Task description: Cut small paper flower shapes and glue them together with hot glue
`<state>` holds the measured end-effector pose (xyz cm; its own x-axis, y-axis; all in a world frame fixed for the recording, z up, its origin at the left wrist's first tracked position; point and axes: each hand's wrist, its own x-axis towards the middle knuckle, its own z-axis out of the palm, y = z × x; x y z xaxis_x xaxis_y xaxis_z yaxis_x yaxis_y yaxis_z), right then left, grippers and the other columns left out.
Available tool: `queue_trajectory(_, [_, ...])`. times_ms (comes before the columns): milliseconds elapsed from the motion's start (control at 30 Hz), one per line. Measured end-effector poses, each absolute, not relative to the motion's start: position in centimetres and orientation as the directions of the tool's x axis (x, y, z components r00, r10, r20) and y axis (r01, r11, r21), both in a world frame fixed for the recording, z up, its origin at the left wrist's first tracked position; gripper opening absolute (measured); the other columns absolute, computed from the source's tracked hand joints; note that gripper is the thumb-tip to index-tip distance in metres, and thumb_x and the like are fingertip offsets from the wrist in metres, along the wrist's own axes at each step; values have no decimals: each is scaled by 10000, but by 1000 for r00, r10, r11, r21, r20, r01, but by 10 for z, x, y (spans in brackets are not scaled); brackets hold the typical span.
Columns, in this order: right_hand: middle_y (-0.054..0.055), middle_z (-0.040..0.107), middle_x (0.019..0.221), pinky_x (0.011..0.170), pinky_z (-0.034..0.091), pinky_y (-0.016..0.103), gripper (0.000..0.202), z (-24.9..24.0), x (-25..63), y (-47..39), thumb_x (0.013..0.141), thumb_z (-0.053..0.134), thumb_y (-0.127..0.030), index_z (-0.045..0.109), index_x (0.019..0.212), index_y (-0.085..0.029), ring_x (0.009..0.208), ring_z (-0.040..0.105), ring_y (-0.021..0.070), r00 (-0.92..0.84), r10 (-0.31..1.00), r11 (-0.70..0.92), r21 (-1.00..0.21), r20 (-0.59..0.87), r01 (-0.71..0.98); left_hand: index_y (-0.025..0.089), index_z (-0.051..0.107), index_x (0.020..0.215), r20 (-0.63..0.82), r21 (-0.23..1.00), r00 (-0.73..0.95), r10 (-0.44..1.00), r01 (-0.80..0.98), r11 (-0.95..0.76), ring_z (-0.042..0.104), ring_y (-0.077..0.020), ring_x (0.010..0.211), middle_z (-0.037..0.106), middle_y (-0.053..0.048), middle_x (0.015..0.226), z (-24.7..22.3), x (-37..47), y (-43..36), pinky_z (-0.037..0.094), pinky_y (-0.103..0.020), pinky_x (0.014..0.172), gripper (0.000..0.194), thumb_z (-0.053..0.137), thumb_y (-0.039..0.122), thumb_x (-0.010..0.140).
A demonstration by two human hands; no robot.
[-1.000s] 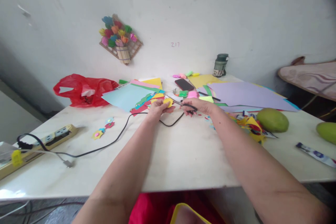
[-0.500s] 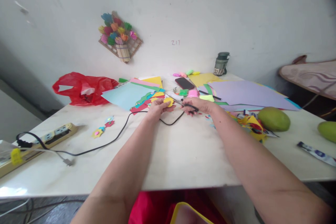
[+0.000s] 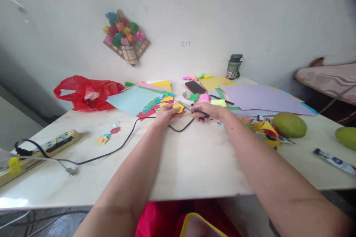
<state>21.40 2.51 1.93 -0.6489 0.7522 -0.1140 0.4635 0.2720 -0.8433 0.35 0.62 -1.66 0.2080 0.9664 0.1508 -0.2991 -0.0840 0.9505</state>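
A pale, scuffed wall fills twelve o'clock, a flowered wall hanging toward half past ten. Glare whitens the pale table at eight, above grey floor; wave-patterned furniture juts in near three.

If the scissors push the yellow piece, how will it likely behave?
The yellow piece may bend, as it looks thin and flat. It is likely light, being so small. It probably would not slip away, since the left hand pinches it.
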Motion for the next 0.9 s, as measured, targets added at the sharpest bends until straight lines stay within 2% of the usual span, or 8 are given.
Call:
queue_trajectory(333, [-17,574,571,357,300,181,190,20,213,24,761,630,-319,529,771,-158,432,509,70,-655,747,262,-853,-117,451,96,647,763,149,957,222,964,-277,-84,688,-216,811,705,-80,803,-17,3,7,550,-330,793,272,771,283,609])
queue_trajectory(633, [-21,569,561,378,333,179,208,18,213,24,754,648,-337,546,790,-158,429,499,69,-655,747,251,-864,-114,436,93,646,738,151,956,228,962,-282,-83,690,-222,800,705,-94,802,-16,3,6,549,-335,793,235,760,262,622])
queue_trajectory(900, [-27,562,563,355,279,173,231,16,214,27,749,640,-362,547,802,-158,426,500,66,-667,735,261,-860,-117,439,99,624,678,152,953,230,961,-292,-81,691,-213,772,702,-82,785,-17,3,7,552,-337,794,236,770,270,609])
